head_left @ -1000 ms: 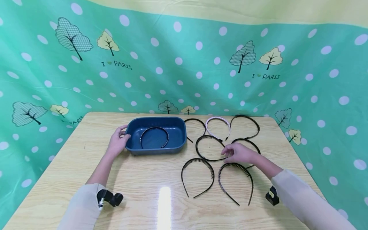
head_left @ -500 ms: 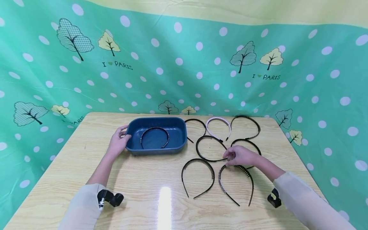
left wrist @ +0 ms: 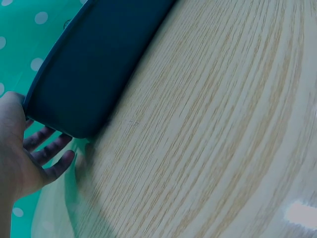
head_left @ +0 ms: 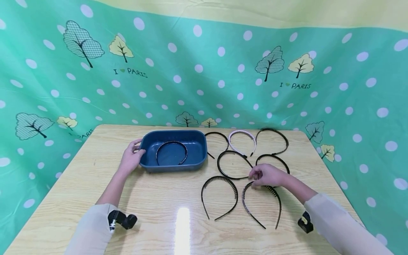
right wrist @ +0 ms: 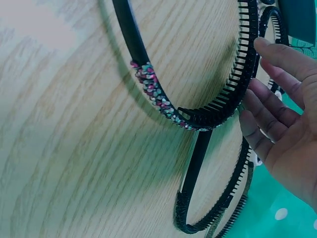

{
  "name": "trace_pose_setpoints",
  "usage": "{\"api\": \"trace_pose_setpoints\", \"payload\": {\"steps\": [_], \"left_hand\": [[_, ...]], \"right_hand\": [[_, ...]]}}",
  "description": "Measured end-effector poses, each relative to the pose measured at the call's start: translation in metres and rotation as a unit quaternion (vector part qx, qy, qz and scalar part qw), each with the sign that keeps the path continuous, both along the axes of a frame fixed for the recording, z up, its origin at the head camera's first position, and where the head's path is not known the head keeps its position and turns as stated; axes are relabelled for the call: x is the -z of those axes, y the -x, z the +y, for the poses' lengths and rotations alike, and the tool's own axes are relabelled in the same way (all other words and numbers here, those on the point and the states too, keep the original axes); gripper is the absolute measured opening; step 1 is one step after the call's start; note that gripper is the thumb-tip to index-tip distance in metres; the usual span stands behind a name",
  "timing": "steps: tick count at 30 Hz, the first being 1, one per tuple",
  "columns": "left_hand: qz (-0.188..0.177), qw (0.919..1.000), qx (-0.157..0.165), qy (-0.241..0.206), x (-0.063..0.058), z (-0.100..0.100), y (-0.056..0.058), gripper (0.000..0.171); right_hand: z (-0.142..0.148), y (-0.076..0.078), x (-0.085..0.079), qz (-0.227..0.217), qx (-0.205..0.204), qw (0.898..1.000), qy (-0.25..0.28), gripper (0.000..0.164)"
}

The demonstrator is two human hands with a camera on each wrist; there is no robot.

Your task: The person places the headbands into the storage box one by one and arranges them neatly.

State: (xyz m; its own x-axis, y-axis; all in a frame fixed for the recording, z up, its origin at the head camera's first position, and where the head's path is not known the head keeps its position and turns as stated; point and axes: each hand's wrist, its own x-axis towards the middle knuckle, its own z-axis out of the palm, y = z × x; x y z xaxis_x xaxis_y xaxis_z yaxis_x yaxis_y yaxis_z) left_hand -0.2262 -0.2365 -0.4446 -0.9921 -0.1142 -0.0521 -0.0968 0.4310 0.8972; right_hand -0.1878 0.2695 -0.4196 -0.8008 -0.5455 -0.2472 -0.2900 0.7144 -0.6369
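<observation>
A blue plastic basin point(head_left: 173, 167) stands at the back left of the table, with one dark headband point(head_left: 171, 142) lying in it. At its left end my left hand point(head_left: 130, 157) holds the rim; in the left wrist view the fingers point(left wrist: 52, 148) lie along the outside of that end. My right hand point(head_left: 267, 175) pinches the top of a black toothed headband point(right wrist: 158, 101), which has pink and silvery sparkles on one side. Both tips of this headband point toward the near edge. Beside it lies another black toothed headband point(head_left: 219, 177).
Beyond my right hand several more headbands lie close together, among them a pink one point(head_left: 232, 144) and a black one point(head_left: 286, 139). Another black headband point(head_left: 220, 161) reaches close to my right fingertips. A green polka-dot cloth point(head_left: 197, 78) hangs behind the wooden table point(head_left: 153, 212).
My right hand has come slightly nearer and down onto the top of the sparkly headband, and now pinches it. The left hand and the basin stay where they were.
</observation>
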Motion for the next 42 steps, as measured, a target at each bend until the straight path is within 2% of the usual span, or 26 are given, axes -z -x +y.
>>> {"api": "trace_pose_setpoints", "payload": {"steps": [10,20,35,42], "left_hand": [[-0.001,1.0000,-0.003,-0.002,-0.003,0.001,-0.002,0.051],[-0.005,0.9999,-0.012,0.000,0.000,0.003,0.001,0.051],[-0.009,0.9999,-0.004,-0.004,-0.002,0.001,0.000,0.052],[-0.009,0.9999,-0.002,-0.006,-0.001,0.000,0.000,0.052]], "right_hand": [[0.001,-0.003,0.005,0.006,0.009,1.000,-0.004,0.020],[0.001,-0.003,0.006,0.048,-0.018,0.999,-0.020,0.008],[0.008,0.002,-0.002,0.056,-0.008,0.998,-0.014,0.013],[0.012,0.006,-0.009,0.082,-0.013,0.997,-0.011,0.012]]}}
